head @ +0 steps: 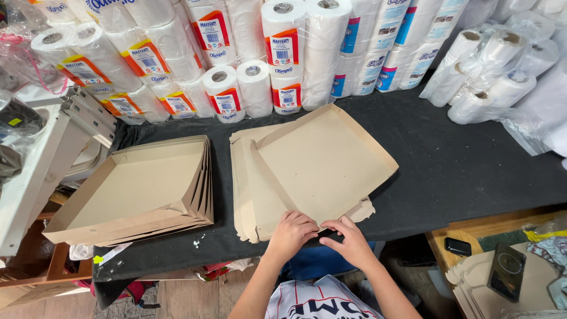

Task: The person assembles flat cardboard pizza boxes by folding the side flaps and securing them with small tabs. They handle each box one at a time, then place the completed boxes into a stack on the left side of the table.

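1. Left hand [293,229]: fingers bent and pinched on the near corner of the cardboard tray [323,160], pressing the corner fold from the left.
2. Right hand [349,237]: fingers closed on the same near corner, touching the fold from the right. The fingertips of the two hands meet at the corner.
3. Cardboard tray: brown, shallow, with its side walls partly raised. It lies turned at an angle on top of a pile of flat cardboard blanks [248,189], near the front edge of the table [460,171].
4. Pile of flat cardboard blanks: lies in the middle of the table, its scalloped edges showing on the left and under the near right side of the tray.
5. Stack of folded trays [136,192]: nested one inside another, standing to the left of the blanks and apart from them.
6. Table: covered in dark cloth.
7. Paper rolls [254,53]: white, wrapped, packed along the back of the table and down its right side.
8. Phone [507,272]: dark, lying on a lower surface to the right, well apart from both hands.
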